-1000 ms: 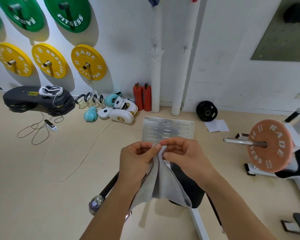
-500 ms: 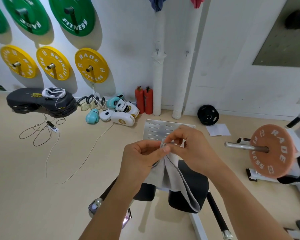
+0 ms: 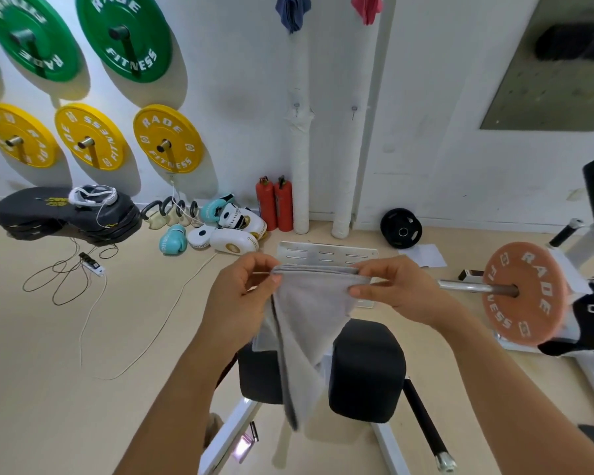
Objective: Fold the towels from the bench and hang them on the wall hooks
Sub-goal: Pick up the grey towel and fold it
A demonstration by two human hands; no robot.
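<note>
**Grey towel held taut in both hands**

We find the grey towel (image 3: 309, 320) held in the air above the black padded surface (image 3: 367, 368). Our left hand (image 3: 244, 296) pinches its top left corner; our right hand (image 3: 395, 286) pinches the top right. The top edge runs level between them, the rest hanging down. A blue towel (image 3: 293, 10) and a red towel (image 3: 367, 6) hang on the wall.

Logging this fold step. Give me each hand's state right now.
Left hand: fingers pinch the grey towel at its top left corner.
Right hand: pinches the towel's top right corner.
</note>
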